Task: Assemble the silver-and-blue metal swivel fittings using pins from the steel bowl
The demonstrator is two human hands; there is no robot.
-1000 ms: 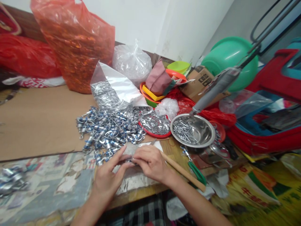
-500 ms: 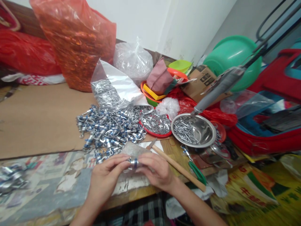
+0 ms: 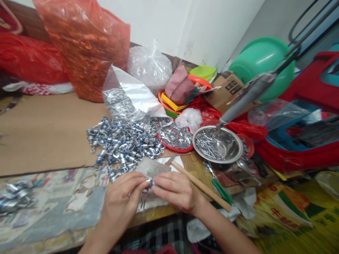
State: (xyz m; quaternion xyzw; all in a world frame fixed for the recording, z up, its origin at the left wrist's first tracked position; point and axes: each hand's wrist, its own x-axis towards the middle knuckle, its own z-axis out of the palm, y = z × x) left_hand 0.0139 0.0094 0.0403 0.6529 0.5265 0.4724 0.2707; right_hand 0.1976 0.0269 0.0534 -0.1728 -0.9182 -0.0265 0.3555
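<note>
Both hands are down at the near edge of the desk [image 3: 76,211], drawn close together so that their fingertips almost meet. The left hand [image 3: 120,201] and the right hand [image 3: 176,192] are each curled nearly closed, thumb and forefinger pinching opposite ends of one small blue-and-silver fitting [image 3: 151,182]. The fitting sits right between the two hands, lifted just off a grey, scuffed pad [image 3: 155,166] that lies under the fingertips. Most of the piece is hidden by the fingers, so its exact shape is hard to make out.

Just beyond the hands, further back on the desk, spreads a loose heap of similar fittings [image 3: 122,146], partly on a sheet of brown cardboard [image 3: 45,130]. A clear bag of silvery parts [image 3: 127,98] leans over the back of that heap. To the right of the heap is a red dish [image 3: 173,150] of flat silver pieces, and next to it a steel bowl [image 3: 234,146] with thin metal bits inside. A wooden stick [image 3: 201,186] lies slanted close by the right hand, with a green-handled tool [image 3: 221,190] just past it. A grey power tool [image 3: 247,97] hangs above the bowl. At the back stand a big orange bag [image 3: 84,46] and a green basin [image 3: 262,60].
</note>
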